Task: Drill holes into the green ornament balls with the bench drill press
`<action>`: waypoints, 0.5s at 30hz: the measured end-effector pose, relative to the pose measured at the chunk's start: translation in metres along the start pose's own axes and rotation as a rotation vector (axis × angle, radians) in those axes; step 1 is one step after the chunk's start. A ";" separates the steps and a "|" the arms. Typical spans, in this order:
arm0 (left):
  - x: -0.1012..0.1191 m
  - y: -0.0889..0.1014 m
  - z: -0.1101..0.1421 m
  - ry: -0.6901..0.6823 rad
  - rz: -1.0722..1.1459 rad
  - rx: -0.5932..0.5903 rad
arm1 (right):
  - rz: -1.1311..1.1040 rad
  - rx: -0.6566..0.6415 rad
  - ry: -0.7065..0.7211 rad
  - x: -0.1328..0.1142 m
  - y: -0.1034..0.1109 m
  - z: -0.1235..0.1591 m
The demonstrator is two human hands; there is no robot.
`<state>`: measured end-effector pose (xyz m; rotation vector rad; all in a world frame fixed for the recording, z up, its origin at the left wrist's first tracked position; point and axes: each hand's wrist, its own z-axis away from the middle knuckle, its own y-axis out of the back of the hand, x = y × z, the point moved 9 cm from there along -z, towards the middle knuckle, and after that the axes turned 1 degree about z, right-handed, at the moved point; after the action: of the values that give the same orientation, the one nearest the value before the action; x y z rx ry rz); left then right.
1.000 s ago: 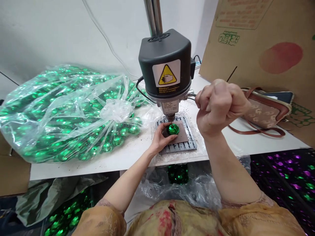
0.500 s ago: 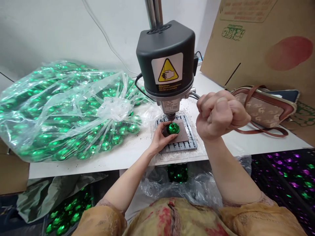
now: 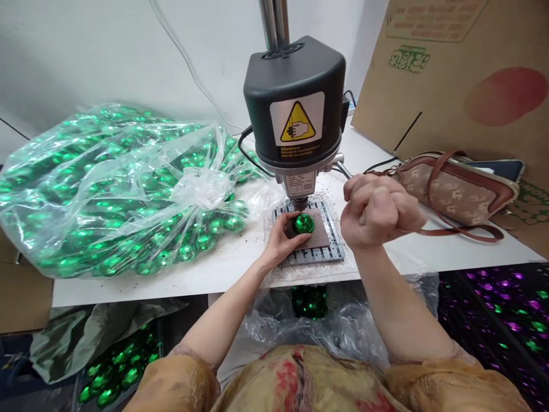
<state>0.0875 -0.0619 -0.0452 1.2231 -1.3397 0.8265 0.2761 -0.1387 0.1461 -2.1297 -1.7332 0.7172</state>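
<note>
A shiny green faceted ball [image 3: 305, 224] sits on a flat brownish board [image 3: 319, 232] under the chuck of a black-topped drill press [image 3: 295, 109]. My left hand [image 3: 281, 237] pinches the ball between thumb and fingers. Under the board lies the slotted metal base plate [image 3: 337, 243]. My right hand [image 3: 380, 212] is a fist wrapped round the outer end of the press's feed lever [image 3: 343, 167]. The lever's grip is hidden inside the fist. The exact contact between the drill bit and ball is too small to make out.
A knotted clear bag [image 3: 128, 189] of green balls fills the table's left side. At right lie a patterned handbag [image 3: 463, 189] and a large cardboard box [image 3: 450, 74]. Dark scraps dot the white table [image 3: 171, 283]. Below are bins of green balls [image 3: 124, 366] and purple-green ones [image 3: 501, 309].
My right fist has shifted slightly down and left with the lever, more of which shows. My left hand stays on the green ball. The whole view has shifted slightly.
</note>
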 end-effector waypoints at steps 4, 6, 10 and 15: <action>0.009 0.002 0.000 0.004 -0.012 0.039 | 0.090 0.049 -0.221 0.011 -0.013 -0.025; 0.020 0.007 0.007 -0.018 -0.055 0.120 | 0.100 0.010 -0.293 0.015 -0.026 -0.042; 0.048 -0.008 0.050 -0.194 -0.270 0.043 | 0.075 -0.066 -0.376 0.024 -0.042 -0.058; 0.062 -0.067 0.130 -0.587 -0.627 -0.481 | 0.113 -0.083 -0.361 0.022 -0.039 -0.055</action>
<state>0.1262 -0.2131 -0.0176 1.4163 -1.3667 -0.3130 0.2772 -0.1038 0.2079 -2.2782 -1.8531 1.1406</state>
